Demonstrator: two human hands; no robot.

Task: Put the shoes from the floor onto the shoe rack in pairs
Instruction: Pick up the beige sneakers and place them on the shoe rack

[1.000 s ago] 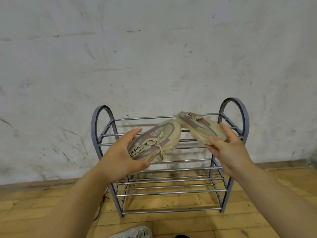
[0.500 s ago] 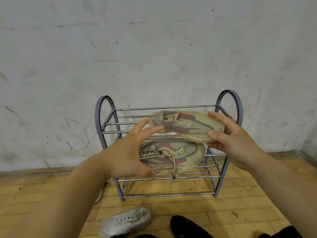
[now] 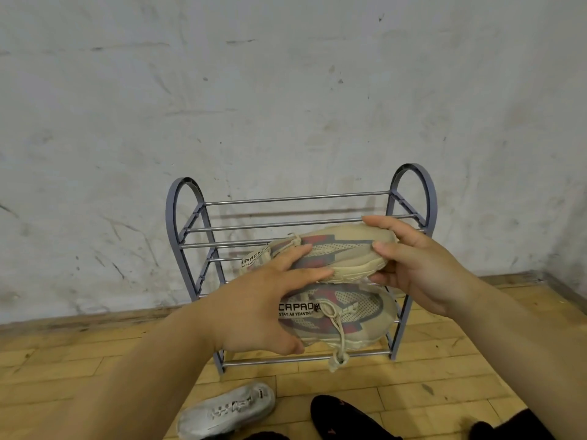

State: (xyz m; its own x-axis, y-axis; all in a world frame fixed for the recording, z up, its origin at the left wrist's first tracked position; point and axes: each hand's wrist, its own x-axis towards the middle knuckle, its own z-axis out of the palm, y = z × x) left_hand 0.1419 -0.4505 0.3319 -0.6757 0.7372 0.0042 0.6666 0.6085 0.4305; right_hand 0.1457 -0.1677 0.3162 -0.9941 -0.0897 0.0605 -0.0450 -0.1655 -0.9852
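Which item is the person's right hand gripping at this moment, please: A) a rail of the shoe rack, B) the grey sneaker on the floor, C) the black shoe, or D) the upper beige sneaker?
D: the right hand curls round the toe end of the upper beige sneaker, the left hand holds the lower beige sneaker, and the grey sneaker and black shoe sit untouched at floor level.

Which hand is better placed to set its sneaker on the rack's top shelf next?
Probably the right hand: it grips the upper beige sneaker level with the shoe rack's top rails; the left hand holds the lower beige sneaker farther down.
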